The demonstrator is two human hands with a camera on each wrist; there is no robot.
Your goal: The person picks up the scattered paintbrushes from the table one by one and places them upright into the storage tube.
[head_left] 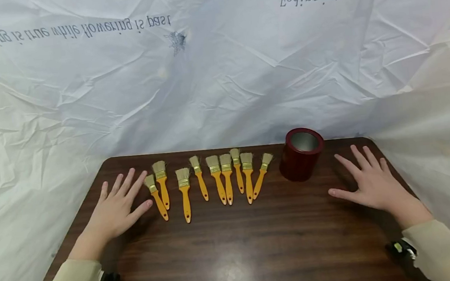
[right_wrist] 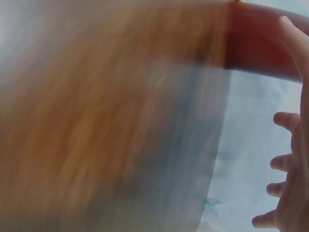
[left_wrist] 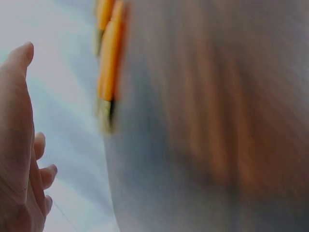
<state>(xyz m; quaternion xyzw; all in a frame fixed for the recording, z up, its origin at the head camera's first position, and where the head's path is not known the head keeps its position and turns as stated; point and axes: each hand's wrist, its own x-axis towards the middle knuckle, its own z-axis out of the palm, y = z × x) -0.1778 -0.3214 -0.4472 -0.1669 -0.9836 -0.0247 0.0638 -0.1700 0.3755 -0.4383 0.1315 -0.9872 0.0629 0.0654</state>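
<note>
Several paintbrushes with yellow handles and pale bristles lie in a loose row along the far side of the table, bristles pointing away. My left hand, fingers spread and holding nothing, is beside the leftmost paintbrush. Blurred yellow brush handles also show in the left wrist view. A dark red can with an open top and a silvery inside stands upright to the right of the row. Spread and holding nothing, my right hand is to the right of the can, whose red side appears in the right wrist view.
The dark brown wooden table has rounded far corners. A wrinkled white sheet printed with lettering hangs behind it and along both sides. Another paintbrush lies slightly nearer than the others.
</note>
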